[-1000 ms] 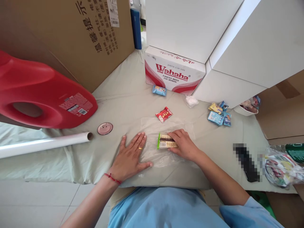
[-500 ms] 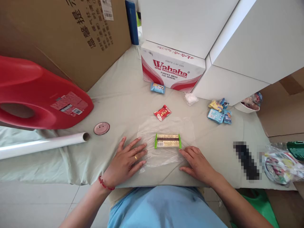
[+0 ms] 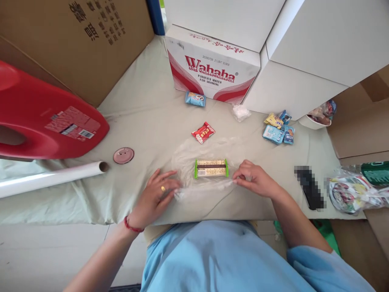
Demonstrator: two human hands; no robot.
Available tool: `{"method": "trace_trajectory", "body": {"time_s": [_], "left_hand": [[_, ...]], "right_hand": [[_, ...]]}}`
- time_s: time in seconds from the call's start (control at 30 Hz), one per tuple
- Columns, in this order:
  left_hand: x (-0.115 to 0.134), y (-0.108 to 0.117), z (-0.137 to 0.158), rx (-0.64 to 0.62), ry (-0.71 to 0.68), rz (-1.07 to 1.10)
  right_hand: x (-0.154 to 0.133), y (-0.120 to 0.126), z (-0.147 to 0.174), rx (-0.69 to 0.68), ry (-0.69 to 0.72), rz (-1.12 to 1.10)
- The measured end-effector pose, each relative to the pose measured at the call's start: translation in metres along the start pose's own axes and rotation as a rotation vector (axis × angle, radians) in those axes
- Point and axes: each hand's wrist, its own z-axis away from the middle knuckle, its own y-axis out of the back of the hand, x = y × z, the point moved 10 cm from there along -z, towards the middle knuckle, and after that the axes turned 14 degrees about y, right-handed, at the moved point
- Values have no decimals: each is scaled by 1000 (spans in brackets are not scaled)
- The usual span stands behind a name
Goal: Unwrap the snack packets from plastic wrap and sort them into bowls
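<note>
A thin sheet of clear plastic film (image 3: 209, 187) lies on the cloth, its near edge lifted a little. On its middle rests a wrapped snack bar (image 3: 212, 168) with bright green ends and a dark stripe. At the film's near left corner is my left hand (image 3: 159, 194), its thumb and fingertips closed on the film and slightly blurred. My right hand (image 3: 254, 178) pinches the near right corner between thumb and curled fingers. Just beyond the sheet sits a small red packet (image 3: 203, 133).
A white roll (image 3: 51, 178), a round pink disc (image 3: 123, 155) and a red jug (image 3: 60, 117) stand left. Behind are a blue packet (image 3: 195, 99) and a Wahaba-style water carton, lettered Wahaha (image 3: 212, 73). Several small packets (image 3: 275, 132) and a pixelated dark object (image 3: 310, 188) lie right.
My right hand has gone from lying flat to pinching the film's corner. My left fingers have closed on the other corner. The film's near edge has risen and folded toward the bar.
</note>
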Motion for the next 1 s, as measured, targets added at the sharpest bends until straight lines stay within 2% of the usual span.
{"method": "trace_trajectory", "body": {"time_s": [0.13, 0.23, 0.27, 0.33, 0.43, 0.5, 0.6, 0.67, 0.7, 0.77, 0.83, 0.9, 1.0], "left_hand": [[-21, 12, -47, 134, 211, 26], [-35, 22, -70, 225, 300, -61], [-38, 30, -72, 291, 323, -90], [-38, 57, -62, 501, 371, -139], [-7, 92, -23, 843, 343, -195], [38, 92, -1, 912, 141, -211], [109, 56, 11, 766, -205, -244], [131, 25, 0, 602, -253, -295], [132, 11, -10, 531, -221, -319], [120, -8, -31, 427, -100, -343], [98, -17, -50, 378, 51, -319], [72, -18, -65, 360, 196, -248], [37, -10, -78, 381, 368, -82]], "right_hand": [[39, 18, -26, 52, -153, 22], [73, 18, -39, -33, -325, 261], [80, 19, -41, -64, -370, 362], [85, 26, -45, -91, -420, 524], [73, 36, -57, -50, -374, 590], [63, 33, -72, -45, -294, 564], [57, 15, -101, -104, -186, 523], [63, -1, -119, -166, -171, 499], [67, -7, -126, -191, -180, 489], [79, -13, -137, -198, -236, 470], [88, -13, -142, -176, -293, 417], [92, -13, -144, -167, -301, 320], [90, -13, -143, -119, -241, 153]]}}
